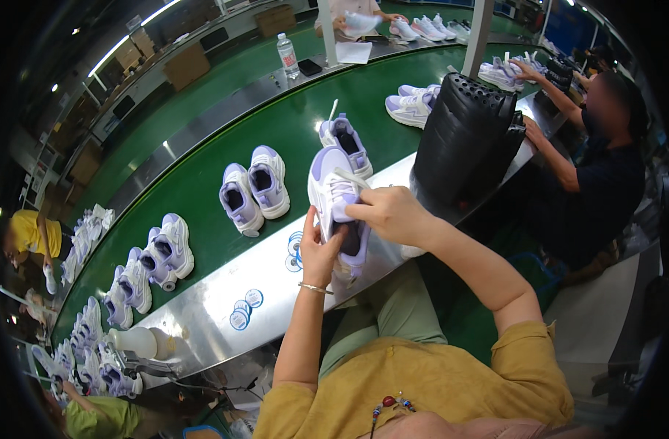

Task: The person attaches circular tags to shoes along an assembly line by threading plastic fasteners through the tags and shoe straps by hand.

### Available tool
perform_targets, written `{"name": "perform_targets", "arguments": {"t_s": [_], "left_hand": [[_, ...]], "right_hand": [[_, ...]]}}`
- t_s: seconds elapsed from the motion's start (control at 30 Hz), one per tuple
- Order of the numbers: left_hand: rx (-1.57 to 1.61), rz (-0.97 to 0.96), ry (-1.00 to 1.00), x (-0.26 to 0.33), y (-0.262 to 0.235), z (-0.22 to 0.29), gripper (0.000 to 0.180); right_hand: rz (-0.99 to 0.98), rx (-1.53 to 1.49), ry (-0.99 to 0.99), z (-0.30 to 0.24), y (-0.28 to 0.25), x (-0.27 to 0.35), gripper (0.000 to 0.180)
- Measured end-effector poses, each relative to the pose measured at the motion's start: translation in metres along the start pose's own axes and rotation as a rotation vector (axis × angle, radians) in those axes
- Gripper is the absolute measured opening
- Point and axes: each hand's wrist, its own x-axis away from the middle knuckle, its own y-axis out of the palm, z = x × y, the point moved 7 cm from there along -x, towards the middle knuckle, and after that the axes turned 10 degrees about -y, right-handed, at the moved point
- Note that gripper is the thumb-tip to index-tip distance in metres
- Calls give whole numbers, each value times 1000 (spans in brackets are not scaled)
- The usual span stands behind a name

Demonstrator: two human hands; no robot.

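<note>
A white and lilac sneaker (333,192) is held upright over the steel edge of the conveyor, toe up. My left hand (319,249) grips it from below at the heel side. My right hand (391,212) closes on its tongue and laces from the right. Just behind it on the green belt (195,183) stands a single matching sneaker (345,143). A pair of the same sneakers (252,190) rests on the belt to the left.
More sneaker pairs (155,260) line the belt toward the lower left. A black perforated bin (468,139) stands to the right on the steel ledge (225,293). A seated person in dark clothes (605,168) works at the right. A water bottle (287,55) stands far back.
</note>
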Motion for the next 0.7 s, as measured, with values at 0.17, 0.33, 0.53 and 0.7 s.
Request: {"name": "perform_targets", "arguments": {"t_s": [0.17,0.33,0.53,0.7], "left_hand": [[-11,-97,-105,10,0,-15,84],[-42,-102,11,10,8,-12,95],[-49,-39,37,13,1,12,95],[39,-40,-23,12,7,4,88]], "right_hand": [[-86,-120,-15,-2,8,17,15],[-200,-40,-24,-31,19,20,20],[572,-341,-38,-48,-190,8,29],[670,-519,-293,-84,-238,21,28]]}}
